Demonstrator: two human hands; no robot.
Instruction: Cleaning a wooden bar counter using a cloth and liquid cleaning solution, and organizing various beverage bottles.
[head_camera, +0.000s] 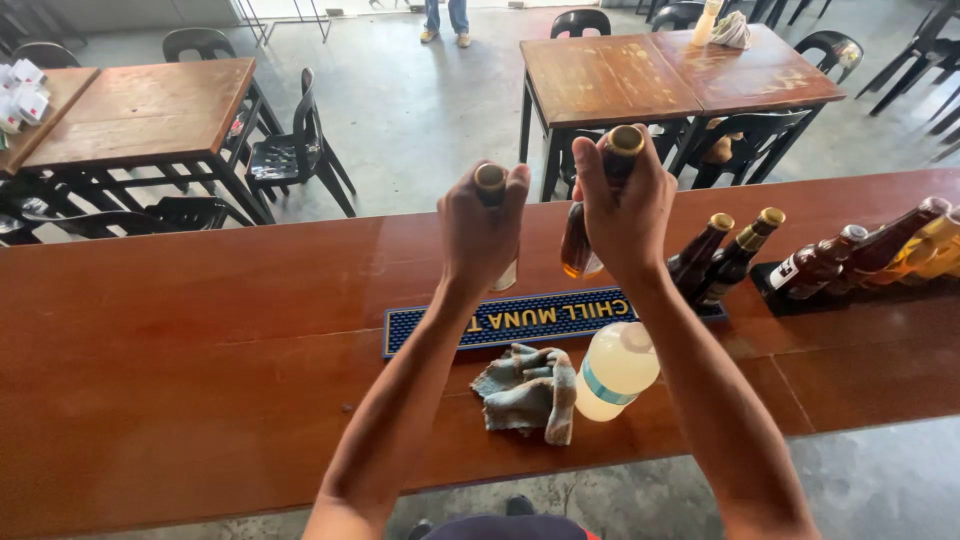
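Observation:
My left hand (482, 232) is wrapped around a brown glass bottle (491, 184), held upright above the wooden counter (200, 350); only its gold cap and a bit of its base show. My right hand (625, 215) grips a second brown bottle (584, 235) by the neck, its gold cap sticking up above my fingers. Both bottles hang over the dark blue rubber bar mat (440, 328). Below my arms lie a crumpled grey-green rag (528, 390) and a white plastic bottle (615, 370) on its side.
Two capped brown bottles (722, 258) lean on the mat's right end, and several more (860, 255) lie in a black holder at the far right. Beyond the counter stand wooden tables (680, 70) with black plastic chairs (295, 145). A person's legs (446, 20) show at the top.

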